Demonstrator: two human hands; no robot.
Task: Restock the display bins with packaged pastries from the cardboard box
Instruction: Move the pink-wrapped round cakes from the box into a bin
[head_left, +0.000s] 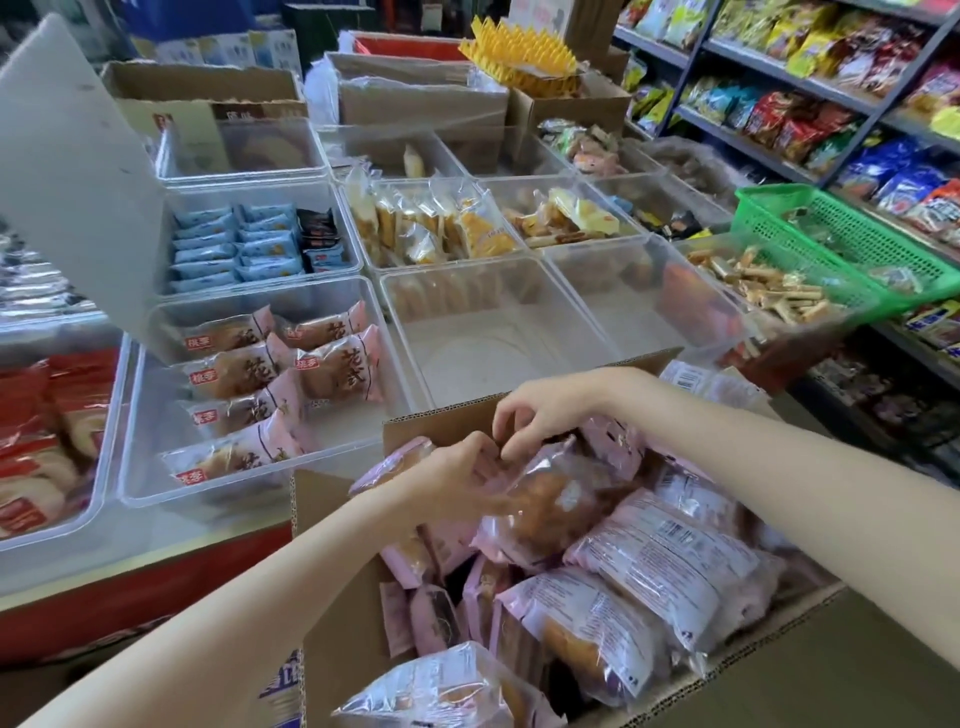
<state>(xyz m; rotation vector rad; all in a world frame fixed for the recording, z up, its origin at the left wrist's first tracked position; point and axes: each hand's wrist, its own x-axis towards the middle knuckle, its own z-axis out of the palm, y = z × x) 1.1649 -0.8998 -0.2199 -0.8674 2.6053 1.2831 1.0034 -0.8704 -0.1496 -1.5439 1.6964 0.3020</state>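
Note:
An open cardboard box (441, 415) in the near middle is full of pink-and-clear packaged pastries (670, 551). My left hand (457, 480) grips a pink pastry pack (395, 462) at the box's far left side. My right hand (540, 402) reaches in from the right, its curled fingers pinching the top edge of a clear pastry pack (550, 499) just beside the left hand. A clear display bin (140, 467) to the left holds several of the same pink packs (244, 369). Behind the box stands an empty clear bin (488, 332).
More clear bins hold blue packets (234, 249), yellow pastries (431, 223) and wrapped sticks (769, 291). A green basket (841, 244) sits at right, snack shelves (831, 104) beyond it. A raised white lid (78, 171) leans at left. Red packs (41, 441) fill the leftmost bin.

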